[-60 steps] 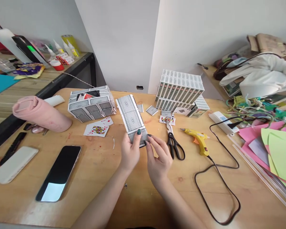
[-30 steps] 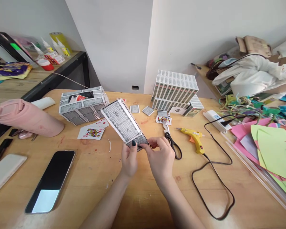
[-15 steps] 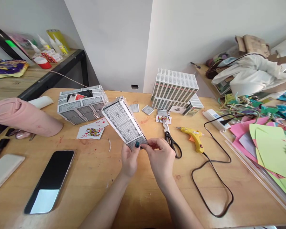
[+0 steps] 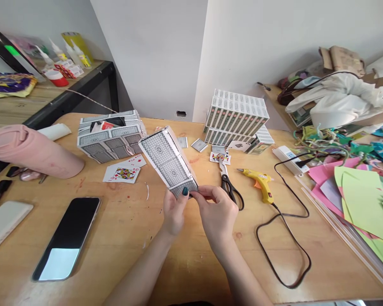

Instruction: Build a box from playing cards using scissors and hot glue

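Note:
A narrow box made of playing cards (image 4: 167,159), grey patterned backs outward, is tilted up over the table's middle. My left hand (image 4: 175,212) grips its lower end, the thumb with a dark green nail lying on the front. At the lower right corner, my right hand (image 4: 217,212) pinches the edge with thumb and forefinger. Its other fingers are curled, and the exact spot under the fingertips is hidden. Behind and to the left stands a larger card-covered box (image 4: 110,138) with an opening on top. Loose playing cards (image 4: 123,172) lie in front of that one.
Black-handled scissors (image 4: 230,187) and a yellow glue gun (image 4: 258,182) with a looping cord lie to the right. Stacked card packs (image 4: 236,114) stand at the back. On the left are a phone (image 4: 68,238) and a pink tumbler (image 4: 41,153); coloured paper (image 4: 360,191) lies far right.
The view has shifted slightly. The held card box has turned a little, showing more of its right side. Both hands keep nearly the same grip.

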Demonstrator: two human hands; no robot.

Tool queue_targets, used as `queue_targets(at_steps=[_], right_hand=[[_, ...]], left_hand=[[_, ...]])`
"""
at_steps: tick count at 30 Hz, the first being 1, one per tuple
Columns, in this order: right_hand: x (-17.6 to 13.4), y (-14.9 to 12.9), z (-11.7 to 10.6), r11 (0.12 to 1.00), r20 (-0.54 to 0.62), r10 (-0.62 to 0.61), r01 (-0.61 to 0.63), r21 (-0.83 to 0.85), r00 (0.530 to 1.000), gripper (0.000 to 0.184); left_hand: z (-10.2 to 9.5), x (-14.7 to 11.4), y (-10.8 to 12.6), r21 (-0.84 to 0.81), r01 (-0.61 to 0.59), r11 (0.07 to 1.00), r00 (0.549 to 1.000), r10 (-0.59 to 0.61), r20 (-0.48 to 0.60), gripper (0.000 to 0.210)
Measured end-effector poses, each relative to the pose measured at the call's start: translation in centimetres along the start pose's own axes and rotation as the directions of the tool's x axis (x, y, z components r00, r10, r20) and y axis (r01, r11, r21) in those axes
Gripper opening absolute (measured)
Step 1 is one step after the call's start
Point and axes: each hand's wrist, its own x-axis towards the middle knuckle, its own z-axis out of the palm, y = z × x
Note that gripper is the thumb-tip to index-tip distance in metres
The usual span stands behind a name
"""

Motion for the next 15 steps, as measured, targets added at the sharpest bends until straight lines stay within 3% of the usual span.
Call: queue_targets(at_steps=[9,15], right_hand=[[0.5,0.2,-0.5,1.000,0.077,-0.008,0.008,0.007,0.997,0.005],[2.2,0.5,-1.4,0.974,0.284,0.127,-0.174,0.146,0.950,0.006]], left_hand=[[0.2,0.3,0.6,0.051,0.099,0.994,0.995,-0.099,0.000,0.029],[0.1,0.6,1.3,0.132,0.152,0.980,0.988,-0.155,0.015,0.027]])
